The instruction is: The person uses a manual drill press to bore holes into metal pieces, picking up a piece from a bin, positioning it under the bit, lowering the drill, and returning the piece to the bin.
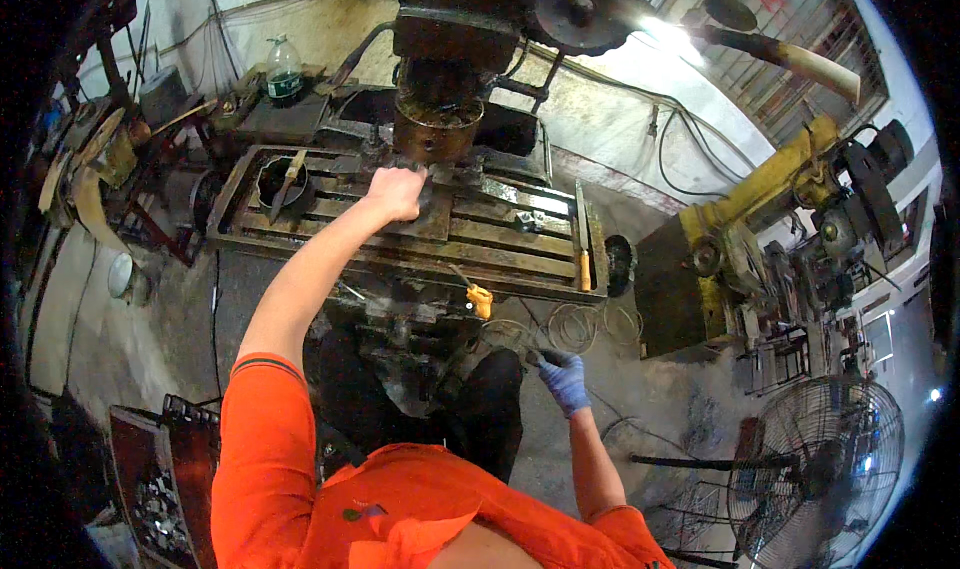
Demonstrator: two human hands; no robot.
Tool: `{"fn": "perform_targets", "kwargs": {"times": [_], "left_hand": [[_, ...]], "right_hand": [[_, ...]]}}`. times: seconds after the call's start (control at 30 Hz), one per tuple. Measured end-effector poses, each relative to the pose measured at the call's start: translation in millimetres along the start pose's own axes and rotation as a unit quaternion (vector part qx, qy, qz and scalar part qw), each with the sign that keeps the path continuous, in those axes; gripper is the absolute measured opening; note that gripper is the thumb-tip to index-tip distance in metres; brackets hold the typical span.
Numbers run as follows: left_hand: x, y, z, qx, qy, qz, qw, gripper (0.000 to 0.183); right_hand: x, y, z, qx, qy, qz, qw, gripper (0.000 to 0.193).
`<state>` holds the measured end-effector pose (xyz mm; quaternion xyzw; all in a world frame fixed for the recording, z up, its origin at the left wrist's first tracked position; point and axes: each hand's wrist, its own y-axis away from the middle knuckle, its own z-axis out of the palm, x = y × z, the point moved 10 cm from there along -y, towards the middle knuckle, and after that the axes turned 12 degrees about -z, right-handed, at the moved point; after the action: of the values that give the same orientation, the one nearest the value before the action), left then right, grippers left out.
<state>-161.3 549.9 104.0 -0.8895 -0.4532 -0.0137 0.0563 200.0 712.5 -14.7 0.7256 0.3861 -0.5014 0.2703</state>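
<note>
My bare left hand (pixel 397 193) reaches out over the slotted machine table (pixel 500 231), just below the round spindle head (pixel 436 134) of a large dark milling or drilling machine. Its fingers are closed; what they grip, if anything, is hidden. My right hand (pixel 565 382), in a blue glove with dark fingers, hangs low on the right, apart from the table. Its dark fingers blend into the floor, so their pose is unclear. Nearest to it is a yellow-orange handle or switch (pixel 480 301) at the table's front edge.
A round pot (pixel 283 191) with a brush across it stands on the table's left end. A wooden-handled file (pixel 584 259) lies at the right end. Coiled cable (pixel 574 327) is on the floor. A yellow machine (pixel 690 269) and a large fan (pixel 815 469) stand right.
</note>
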Motion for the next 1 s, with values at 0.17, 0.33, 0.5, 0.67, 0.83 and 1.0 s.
{"fn": "perform_targets", "kwargs": {"times": [0.17,0.33,0.5,0.67,0.83,1.0], "left_hand": [[-2,-3,-3,-0.023,-0.002,-0.002,1.0,0.03],[-29,8,-13,-0.006,0.121,-0.094,0.988,0.029],[-61,13,5,-0.056,0.233,-0.137,0.961,0.037],[-64,5,24,-0.104,0.348,-0.136,0.922,0.039],[-55,5,-1,0.072,0.329,-0.113,0.935,0.03],[-18,17,-6,0.116,0.128,0.008,0.985,0.021]], "right_hand": [[5,5,3,0.003,-0.011,-0.015,1.0,0.02],[19,19,-8,0.005,0.014,0.01,1.0,0.026],[9,24,-3,-0.009,0.02,0.037,0.999,0.027],[23,22,-5,0.007,0.017,-0.003,1.0,0.026],[19,26,-4,0.009,0.006,-0.009,1.0,0.024],[30,35,-9,0.014,0.002,0.026,1.0,0.025]]}}
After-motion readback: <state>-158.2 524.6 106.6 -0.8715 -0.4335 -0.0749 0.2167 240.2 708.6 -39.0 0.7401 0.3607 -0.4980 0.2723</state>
